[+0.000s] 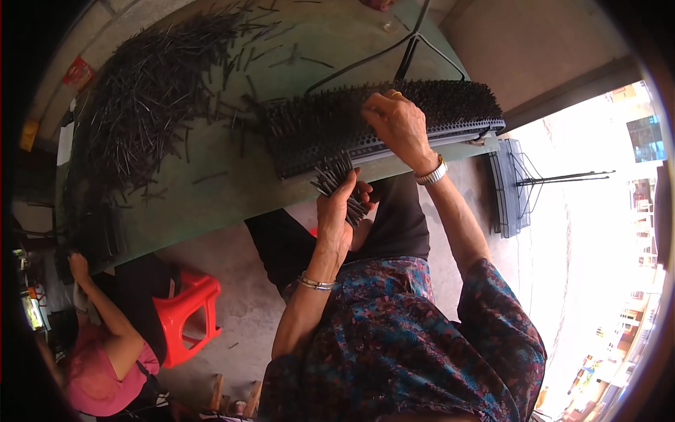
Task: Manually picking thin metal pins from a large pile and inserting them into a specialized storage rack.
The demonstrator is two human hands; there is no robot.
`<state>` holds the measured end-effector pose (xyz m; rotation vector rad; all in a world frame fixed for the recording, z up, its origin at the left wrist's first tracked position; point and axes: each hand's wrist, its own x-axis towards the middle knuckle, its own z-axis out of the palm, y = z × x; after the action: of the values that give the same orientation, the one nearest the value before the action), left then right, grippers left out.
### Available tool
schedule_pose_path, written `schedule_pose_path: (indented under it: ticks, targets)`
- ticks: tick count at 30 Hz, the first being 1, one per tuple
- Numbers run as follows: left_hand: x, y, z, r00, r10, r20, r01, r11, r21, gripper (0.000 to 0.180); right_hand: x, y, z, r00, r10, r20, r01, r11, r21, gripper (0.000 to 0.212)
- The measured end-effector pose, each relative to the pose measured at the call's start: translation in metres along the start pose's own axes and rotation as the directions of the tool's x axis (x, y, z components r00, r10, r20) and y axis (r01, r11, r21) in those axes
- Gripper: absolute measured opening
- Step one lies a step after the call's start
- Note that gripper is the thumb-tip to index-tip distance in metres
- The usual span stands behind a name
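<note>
Green tabletop point(211, 204) strewn with a heap of dark pins point(151, 91), and the left hand point(337, 211) clutches a bundle of pins point(336, 184) (fist closed) while right hand point(399, 125) fingertips pinch atop the pin-filled perforated tray point(380, 123).

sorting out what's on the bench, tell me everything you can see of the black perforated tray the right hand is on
The black perforated tray is a long, flat rectangular rack, seemingly plastic, with rows of small holes along its near side wall. Thin dark rods stand upright across most of its top like bristles. It lies on the green table, its near long edge overhanging the table edge. The right hand rests fingers-down on top among the rods. The left hand, gripping a bundle of rods, sits just below its near edge.
</note>
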<state>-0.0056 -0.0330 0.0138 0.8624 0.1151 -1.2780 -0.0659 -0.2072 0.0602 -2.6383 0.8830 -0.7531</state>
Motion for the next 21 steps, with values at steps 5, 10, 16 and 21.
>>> schedule_pose_path:
  ticks: [5,10,16,21]
  targets:
    - [-0.001,-0.004,-0.002,0.998,0.039,0.040,-0.040,0.999,0.017,0.023,0.003,0.006,0.009,1.000,0.008,0.004,-0.008,1.000,-0.030,0.010]
    - [-0.004,-0.002,0.002,0.998,0.050,0.025,-0.050,0.999,0.011,0.018,-0.007,0.004,0.007,0.995,-0.032,-0.091,0.027,0.998,-0.062,0.013]
    - [-0.005,-0.001,0.002,0.998,0.056,0.041,-0.057,0.998,0.007,0.020,-0.022,-0.003,0.007,0.996,-0.037,-0.079,0.033,0.998,-0.050,0.017]
    - [-0.006,-0.003,0.002,0.996,0.062,0.058,-0.062,0.998,0.010,0.023,-0.026,-0.004,0.005,0.985,-0.109,-0.134,0.096,0.990,-0.100,0.023]
